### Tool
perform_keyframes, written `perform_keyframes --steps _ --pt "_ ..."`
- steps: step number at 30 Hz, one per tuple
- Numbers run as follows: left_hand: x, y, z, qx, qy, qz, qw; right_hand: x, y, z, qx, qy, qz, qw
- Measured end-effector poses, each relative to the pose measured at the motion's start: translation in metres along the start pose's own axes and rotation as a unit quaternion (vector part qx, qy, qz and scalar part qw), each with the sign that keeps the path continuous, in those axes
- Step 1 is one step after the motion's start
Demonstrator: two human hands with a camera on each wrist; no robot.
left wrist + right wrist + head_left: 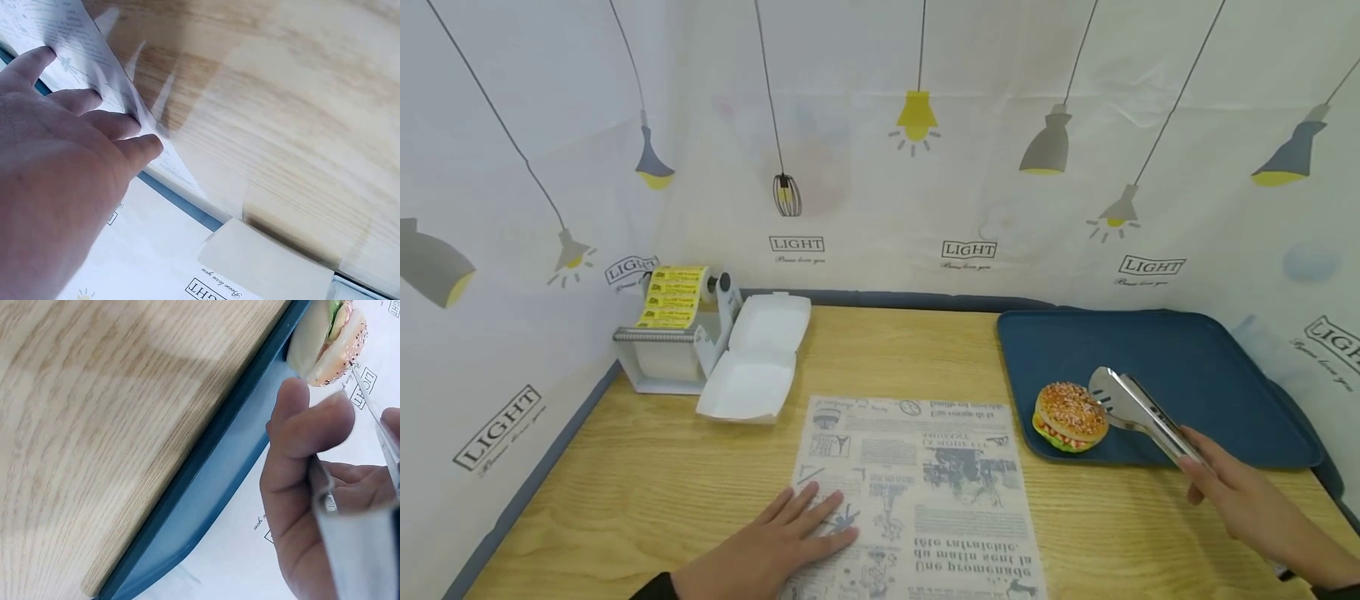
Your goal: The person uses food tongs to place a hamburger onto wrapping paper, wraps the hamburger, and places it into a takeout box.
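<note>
Splayed left hand (767, 542) touches paper (917, 492); right (1243, 496) grips tongs (1161, 433).

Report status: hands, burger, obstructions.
Left hand on printed paper. Right hand grips metal tongs. Sesame burger on blue tray, tongs beside it, contact unclear. Nothing visibly blocking.

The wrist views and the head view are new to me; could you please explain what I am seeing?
No machine appears here, only a person's two bare hands. The wide picture comes from a camera worn on the head; the two tilted ones come from a camera on each wrist. On the wooden table, the left hand rests on a printed paper sheet. The right hand holds metal tongs, their tips at a sesame-bun burger on a blue tray. At the back left are an open white box and a dispenser with a yellow printed roll.
</note>
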State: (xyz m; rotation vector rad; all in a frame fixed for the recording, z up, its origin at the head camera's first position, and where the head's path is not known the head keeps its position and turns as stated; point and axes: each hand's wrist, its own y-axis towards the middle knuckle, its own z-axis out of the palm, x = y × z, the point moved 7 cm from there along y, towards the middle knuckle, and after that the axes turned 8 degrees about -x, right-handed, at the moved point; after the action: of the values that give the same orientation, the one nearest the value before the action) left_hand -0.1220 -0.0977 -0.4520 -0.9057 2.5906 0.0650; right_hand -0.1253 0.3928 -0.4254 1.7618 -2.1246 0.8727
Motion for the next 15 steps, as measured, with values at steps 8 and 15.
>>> perform_keyframes --steps 8,15 --pt "0.001 0.003 -0.005 -0.021 0.013 0.017 0.9995 0.002 -0.002 0.007 0.023 0.026 0.021 0.9992" --pt "0.003 0.006 -0.004 -0.013 0.004 0.01 0.9999 -0.003 -0.003 0.014 0.035 0.061 0.03 0.9971"
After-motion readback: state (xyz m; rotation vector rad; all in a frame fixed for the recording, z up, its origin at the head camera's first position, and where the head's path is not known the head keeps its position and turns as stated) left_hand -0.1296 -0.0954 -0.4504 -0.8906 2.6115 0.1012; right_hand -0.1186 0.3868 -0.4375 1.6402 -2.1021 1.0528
